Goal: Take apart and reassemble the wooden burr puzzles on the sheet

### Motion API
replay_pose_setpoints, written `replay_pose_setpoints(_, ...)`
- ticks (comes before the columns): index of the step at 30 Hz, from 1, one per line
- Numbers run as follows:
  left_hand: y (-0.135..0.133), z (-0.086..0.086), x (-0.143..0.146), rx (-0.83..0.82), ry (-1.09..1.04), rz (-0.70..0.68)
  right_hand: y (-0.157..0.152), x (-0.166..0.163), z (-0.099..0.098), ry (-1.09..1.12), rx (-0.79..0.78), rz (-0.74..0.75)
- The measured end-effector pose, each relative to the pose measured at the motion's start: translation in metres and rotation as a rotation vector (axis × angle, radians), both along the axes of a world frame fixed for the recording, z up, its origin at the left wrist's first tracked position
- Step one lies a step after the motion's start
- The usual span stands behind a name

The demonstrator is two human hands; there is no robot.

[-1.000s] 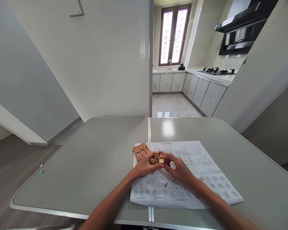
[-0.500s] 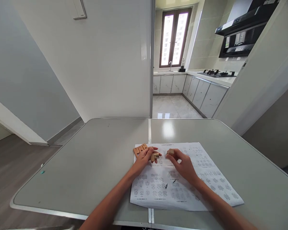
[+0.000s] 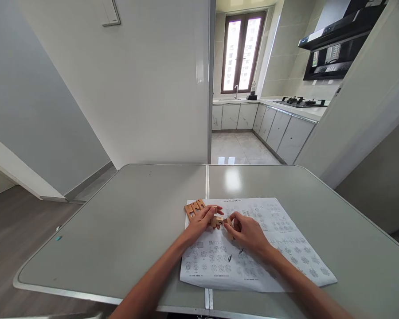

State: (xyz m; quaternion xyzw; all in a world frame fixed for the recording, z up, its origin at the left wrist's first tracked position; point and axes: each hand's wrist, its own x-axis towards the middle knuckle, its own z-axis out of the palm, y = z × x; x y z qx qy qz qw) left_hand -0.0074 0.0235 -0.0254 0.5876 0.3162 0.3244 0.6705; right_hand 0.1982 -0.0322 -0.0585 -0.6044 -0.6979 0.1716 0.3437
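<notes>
My left hand [image 3: 202, 218] is closed around a few small wooden blocks [image 3: 217, 221], one with a dark mark on its face. Its fingers hide part of them. Just right of it, my right hand [image 3: 248, 228] pinches another wooden block [image 3: 228, 222], held close against the left hand's blocks; whether they touch I cannot tell. Behind the left hand lie several flat wooden pieces with dark markings [image 3: 195, 207], side by side. Both hands are over a large printed paper sheet [image 3: 216, 277] covered with small line drawings.
The sheet lies on a grey folding table [image 3: 119, 230] with a metal seam down its middle. A small teal bit [image 3: 59, 238] is near the table's left edge. Past the table stand a white wall [image 3: 159, 88] and a kitchen with a gas stove [image 3: 301, 102].
My right hand has moved left and slightly nearer to me, bringing its block up to those in my left hand. My left hand has barely shifted.
</notes>
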Motion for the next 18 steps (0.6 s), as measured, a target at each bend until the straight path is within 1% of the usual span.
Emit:
replay_pose_setpoints(3,0.0,0.001,0.0,0.001,0.027,-0.003,0.001,0.0,-0.002,0.029,0.003,-0.006)
replay_pose_setpoints(6,0.0,0.0,0.0,0.001,0.042,0.005,0.001,0.001,-0.002,0.116,0.047,-0.013)
replay_pose_setpoints(9,-0.001,-0.001,0.001,0.009,0.041,0.002,0.0,0.002,0.003,0.208,0.095,0.069)
replay_pose_setpoints(11,-0.002,0.0,0.002,0.024,0.039,-0.027,-0.002,0.001,0.007,0.199,0.129,0.16)
replay_pose_setpoints(13,-0.003,0.002,0.002,0.048,0.04,-0.077,-0.003,-0.001,0.009,0.162,0.166,0.209)
replay_pose_setpoints(15,-0.004,0.004,0.002,0.067,0.047,-0.126,-0.003,-0.002,0.009,0.148,0.177,0.222)
replay_pose_setpoints(18,-0.005,0.006,0.001,0.094,0.058,-0.165,-0.003,-0.003,0.008,0.179,0.147,0.208)
